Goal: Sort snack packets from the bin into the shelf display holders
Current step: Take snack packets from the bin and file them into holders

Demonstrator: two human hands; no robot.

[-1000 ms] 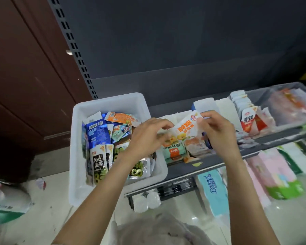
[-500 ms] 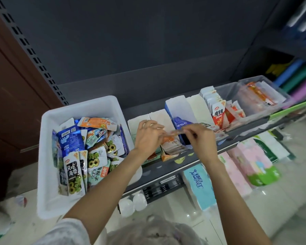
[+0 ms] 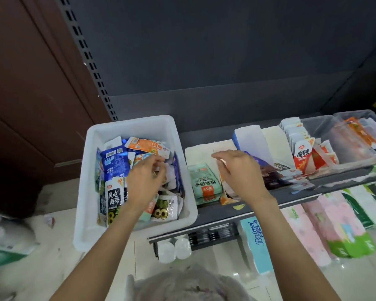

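A white bin [image 3: 91, 170] sits on the shelf's left end, full of mixed snack packets [image 3: 114, 164]. My left hand [image 3: 145, 181] hovers over the packets in the bin with loosely curled fingers and no packet visibly in them. My right hand [image 3: 239, 172] hangs over the white paper holders [image 3: 197, 154], fingers pointing down at the orange-and-white packets [image 3: 225, 197] standing there. Green packets [image 3: 204, 185] fill the holder just to the left. Further right are a blue-edged holder [image 3: 251, 140] and a row of red-and-white packets [image 3: 303, 154].
Clear plastic trays [image 3: 319, 129] with orange packets stand at the shelf's right end. Below the dark shelf edge [image 3: 258, 208] lie tissue packs in blue [image 3: 254, 242], pink [image 3: 308, 231] and green. Plastic bags [image 3: 6, 237] lie on the floor at left.
The orange-and-white packet that both hands held has gone down into the holder. My left hand has moved left, from the holder to over the bin. My right hand stays above the holder.
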